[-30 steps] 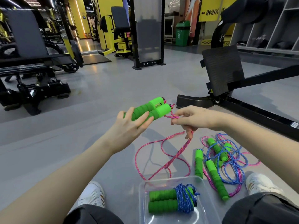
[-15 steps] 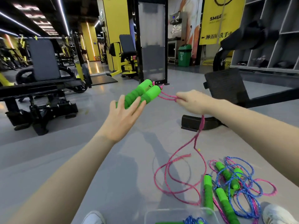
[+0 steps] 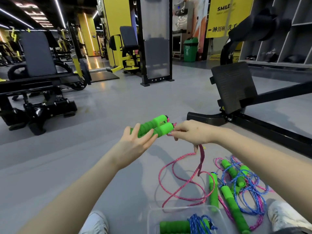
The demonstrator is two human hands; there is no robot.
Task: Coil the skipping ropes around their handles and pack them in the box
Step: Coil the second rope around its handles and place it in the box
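My left hand (image 3: pixel 135 146) holds two green foam handles (image 3: pixel 155 126) side by side, pointing up and to the right. Right at the handles' ends, my right hand (image 3: pixel 190 132) pinches the pink rope (image 3: pixel 185 181), which hangs down from it and loops over the floor. A clear plastic box (image 3: pixel 152 217) sits by my legs at the bottom edge and holds one coiled rope with green handles and blue cord (image 3: pixel 194 224). A tangle of loose ropes (image 3: pixel 239 188), blue and pink with green handles, lies on the floor to the right.
I sit on a grey gym floor with white shoes (image 3: pixel 96 223) at the bottom. A black bench frame (image 3: pixel 236 92) stands just behind my right hand. Another black machine (image 3: pixel 38 92) is off to the left, and a green bin (image 3: pixel 190 49) stands far back.
Both hands dropped lower in view with the handles. My right hand came in close to the handle ends, and the camera tilted down so the box shows again.
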